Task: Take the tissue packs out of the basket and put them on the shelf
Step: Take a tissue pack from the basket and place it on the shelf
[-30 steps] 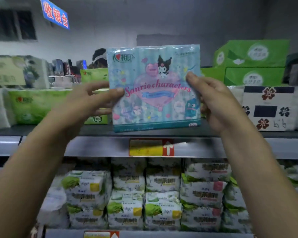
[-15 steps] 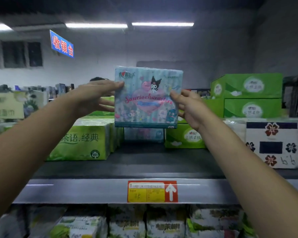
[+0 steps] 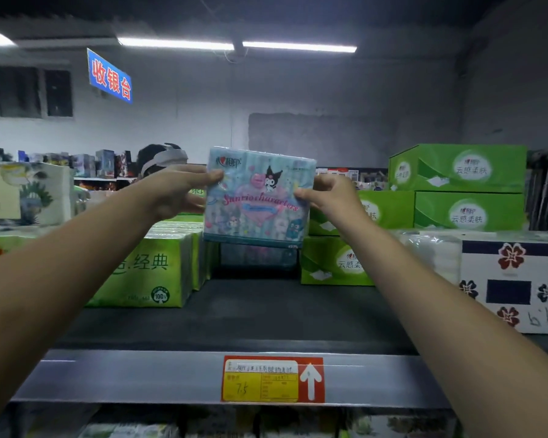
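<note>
Above the shelf [image 3: 250,314], fingers [image 3: 214,177] of 2 hands [image 3: 171,192] [image 3: 334,199] pinch the tissue pack [image 3: 260,213].

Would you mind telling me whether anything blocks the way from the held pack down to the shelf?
Nothing visible does. The pack, held by the left hand and right hand, hangs over a bare strip of shelf between the green packs and green boxes; a similar pack sits only at the back of that gap.

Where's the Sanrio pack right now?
Head view, centre: the Sanrio pack is held between the left hand and right hand, above the shelf, between green packs and green boxes.
</note>
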The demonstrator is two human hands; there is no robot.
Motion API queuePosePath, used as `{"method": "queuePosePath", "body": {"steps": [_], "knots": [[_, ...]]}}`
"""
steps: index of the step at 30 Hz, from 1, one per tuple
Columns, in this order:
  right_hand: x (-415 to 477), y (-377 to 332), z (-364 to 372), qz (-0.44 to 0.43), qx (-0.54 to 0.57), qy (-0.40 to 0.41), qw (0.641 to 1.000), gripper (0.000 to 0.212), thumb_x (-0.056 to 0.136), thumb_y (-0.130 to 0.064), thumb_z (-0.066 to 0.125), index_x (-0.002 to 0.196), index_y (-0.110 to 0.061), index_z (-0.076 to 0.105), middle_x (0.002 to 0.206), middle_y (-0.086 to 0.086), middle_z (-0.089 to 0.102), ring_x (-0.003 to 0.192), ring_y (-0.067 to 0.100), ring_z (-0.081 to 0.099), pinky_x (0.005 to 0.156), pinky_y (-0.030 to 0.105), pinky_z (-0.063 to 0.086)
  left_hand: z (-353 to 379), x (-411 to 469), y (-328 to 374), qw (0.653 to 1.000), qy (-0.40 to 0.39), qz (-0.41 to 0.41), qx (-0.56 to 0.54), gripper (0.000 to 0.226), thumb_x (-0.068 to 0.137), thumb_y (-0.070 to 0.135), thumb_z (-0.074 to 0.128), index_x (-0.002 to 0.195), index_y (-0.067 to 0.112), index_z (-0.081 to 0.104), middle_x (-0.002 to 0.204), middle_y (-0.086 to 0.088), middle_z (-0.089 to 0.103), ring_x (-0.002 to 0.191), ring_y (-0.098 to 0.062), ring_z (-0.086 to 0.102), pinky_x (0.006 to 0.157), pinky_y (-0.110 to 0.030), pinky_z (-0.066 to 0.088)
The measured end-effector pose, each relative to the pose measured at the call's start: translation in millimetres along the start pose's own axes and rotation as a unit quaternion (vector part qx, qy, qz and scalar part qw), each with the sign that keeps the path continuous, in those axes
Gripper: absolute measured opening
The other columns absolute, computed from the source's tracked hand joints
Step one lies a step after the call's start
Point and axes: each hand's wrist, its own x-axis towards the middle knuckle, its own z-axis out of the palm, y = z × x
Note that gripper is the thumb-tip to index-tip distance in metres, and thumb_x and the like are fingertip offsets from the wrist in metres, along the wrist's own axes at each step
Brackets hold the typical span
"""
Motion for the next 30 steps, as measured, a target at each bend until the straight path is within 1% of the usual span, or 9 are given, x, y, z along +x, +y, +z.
{"method": "queuePosePath", "body": {"steps": [4,8,10,14,17,21,26,28,30], "knots": [[14,4,4,-0.004,-0.042,-0.011,0.999,0.009,0.081,-0.013,0.071,0.088,-0.016,0.066,0.102,0.003,0.071,0.096,0.019,0.067,0.087,0.043,0.055,-2,9,2,0.999,-0.006,-0.032,0.025,0.011,0.092,0.023,0.056,0.092,0.014,0.063,0.095,-0.004,0.067,0.097,-0.022,0.061,0.073,-0.039,0.050],[24,4,6,0.000,-0.062,-0.020,0.998,0.008,0.083,-0.014,0.070,0.090,-0.013,0.067,0.099,0.002,0.070,0.091,0.016,0.066,0.086,0.039,0.056,-4,16,5,0.997,-0.024,-0.044,0.059,0.024,0.081,0.033,0.060,0.097,0.016,0.063,0.101,-0.002,0.065,0.098,-0.020,0.059,0.073,-0.037,0.048],[26,5,8,-0.004,-0.084,-0.009,0.996,0.015,0.083,-0.016,0.070,0.096,-0.009,0.068,0.102,0.005,0.071,0.090,0.016,0.066,0.083,0.037,0.056,-5,19,2,0.996,-0.025,-0.041,0.072,0.026,0.080,0.035,0.060,0.099,0.017,0.064,0.104,-0.001,0.065,0.099,-0.018,0.057,0.072,-0.036,0.046],[22,10,15,-0.036,-0.138,0.022,0.990,0.019,0.083,-0.019,0.070,0.098,-0.007,0.070,0.100,0.006,0.071,0.083,0.015,0.064,0.073,0.033,0.055,-8,25,-11,0.998,-0.015,-0.020,0.063,0.016,0.091,0.028,0.056,0.095,0.015,0.065,0.097,0.000,0.069,0.097,-0.015,0.061,0.077,-0.036,0.047],[21,12,18,-0.065,-0.202,0.049,0.976,0.021,0.083,-0.021,0.070,0.099,-0.009,0.071,0.100,0.004,0.071,0.077,0.012,0.057,0.058,0.023,0.044,-9,29,-23,0.998,-0.012,-0.006,0.067,0.016,0.090,0.024,0.059,0.094,0.011,0.066,0.097,-0.004,0.070,0.100,-0.019,0.063,0.088,-0.039,0.046],[19,22,23,-0.080,-0.282,0.049,0.955,0.025,0.081,-0.026,0.071,0.101,-0.011,0.068,0.107,0.001,0.062,0.081,0.009,0.051,0.051,0.010,0.033,-12,36,-36,0.994,-0.009,-0.013,0.104,0.019,0.089,0.014,0.059,0.104,0.004,0.065,0.107,-0.013,0.069,0.108,-0.026,0.062,0.089,-0.037,0.049],[23,33,28,-0.089,-0.321,0.054,0.941,0.034,0.079,-0.030,0.073,0.107,-0.011,0.067,0.129,-0.002,0.045,0.095,0.006,0.042,0.073,0.015,0.038,-11,41,-41,0.989,0.013,-0.003,0.144,0.025,0.086,0.016,0.065,0.107,0.002,0.065,0.109,-0.015,0.069,0.107,-0.026,0.062,0.089,-0.036,0.050],[23,35,30,-0.092,-0.345,0.050,0.933,0.035,0.080,-0.032,0.072,0.107,-0.010,0.067,0.134,-0.003,0.042,0.094,0.004,0.041,0.067,0.013,0.037,-10,42,-44,0.986,0.016,-0.011,0.165,0.026,0.086,0.017,0.066,0.107,0.003,0.065,0.106,-0.013,0.069,0.106,-0.025,0.062,0.088,-0.036,0.051],[21,39,32,-0.087,-0.366,0.041,0.926,0.036,0.080,-0.035,0.071,0.106,-0.010,0.067,0.139,-0.005,0.038,0.093,0.003,0.041,0.054,0.010,0.028,-9,43,-45,0.982,0.018,-0.020,0.185,0.030,0.085,0.019,0.068,0.111,0.003,0.065,0.107,-0.012,0.068,0.107,-0.025,0.061,0.090,-0.038,0.050]]}}
